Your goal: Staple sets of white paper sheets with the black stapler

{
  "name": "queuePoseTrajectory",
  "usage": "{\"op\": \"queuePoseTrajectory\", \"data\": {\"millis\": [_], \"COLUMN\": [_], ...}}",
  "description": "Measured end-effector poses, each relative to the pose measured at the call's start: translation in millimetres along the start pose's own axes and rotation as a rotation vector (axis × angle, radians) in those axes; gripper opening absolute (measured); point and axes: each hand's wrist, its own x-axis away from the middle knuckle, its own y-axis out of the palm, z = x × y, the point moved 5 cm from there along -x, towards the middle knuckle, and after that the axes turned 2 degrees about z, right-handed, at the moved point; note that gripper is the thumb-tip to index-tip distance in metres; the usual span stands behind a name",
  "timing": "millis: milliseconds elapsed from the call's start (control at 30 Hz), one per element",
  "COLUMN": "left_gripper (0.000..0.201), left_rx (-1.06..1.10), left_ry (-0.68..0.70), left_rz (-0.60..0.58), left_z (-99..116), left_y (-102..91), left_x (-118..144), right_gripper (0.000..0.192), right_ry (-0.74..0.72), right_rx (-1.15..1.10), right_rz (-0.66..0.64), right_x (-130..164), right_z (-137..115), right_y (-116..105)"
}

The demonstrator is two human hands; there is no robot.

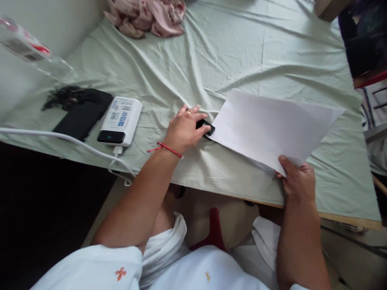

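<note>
Left hand (185,131) pinches a small black clip (206,126) at the paper's (266,128) nine-o'clock corner; right hand (298,179) grips the five-o'clock edge. Keep sheets squared and flat while seating the clip.

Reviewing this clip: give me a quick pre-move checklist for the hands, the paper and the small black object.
1. Right hand grips the white paper at its near corner: ok.
2. Left hand has fingers on the small black object: ok.
3. Black object sits at the paper's left edge: ok.
4. Object clipped onto the paper: cannot tell.
5. Paper lies flat on the green sheet: not ok, near edge lifted.
6. Power bank apart from the left hand: ok.
</note>
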Motion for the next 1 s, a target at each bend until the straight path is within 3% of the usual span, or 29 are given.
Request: {"op": "queuePoseTrajectory", "data": {"millis": [200, 300, 400, 500, 700, 767, 900, 1000], "left_gripper": [0.053, 0.055, 0.036, 0.032, 0.052, 0.052, 0.056, 0.059], "left_rx": [0.108, 0.204, 0.370, 0.677, 1.127, 1.141, 1.084, 1.151], "left_ry": [-0.115, -0.104, -0.033, 0.008, -0.071, -0.113, -0.213, -0.272], "left_rz": [0.255, 0.415, 0.542, 0.427, -0.078, -0.124, -0.088, -0.156], "left_z": [-16.5, -6.5, 15.9, 36.1, 57.0, 57.9, 54.1, 56.3], "left_y": [-22.8, -30.4, -27.3, -7.0, 43.0, 50.9, 60.9, 69.3], "left_x": [-8.2, -4.9, 2.9, 4.6, -0.5, -0.5, -1.9, -3.6], "right_gripper": [0.047, 0.045, 0.041, 0.034, 0.040, 0.046, 0.051, 0.050], "right_ry": [-0.008, 0.047, 0.126, 0.185, 0.206, 0.141, 0.031, -0.002], "right_rx": [-0.036, -0.067, -0.041, -0.015, 0.009, -0.044, -0.141, -0.158], "right_rz": [0.094, 0.137, 0.207, 0.248, 0.218, 0.205, 0.247, 0.303], "right_x": [-3.4, -1.8, 2.2, 4.8, 2.8, -0.7, -8.6, -12.3], "right_z": [1.4, -3.8, -10.0, -14.2, -9.6, -7.4, -3.3, -2.2], "right_y": [-10.9, -18.9, -29.9, -40.8, -52.0, -51.3, -52.5, -58.0]}}
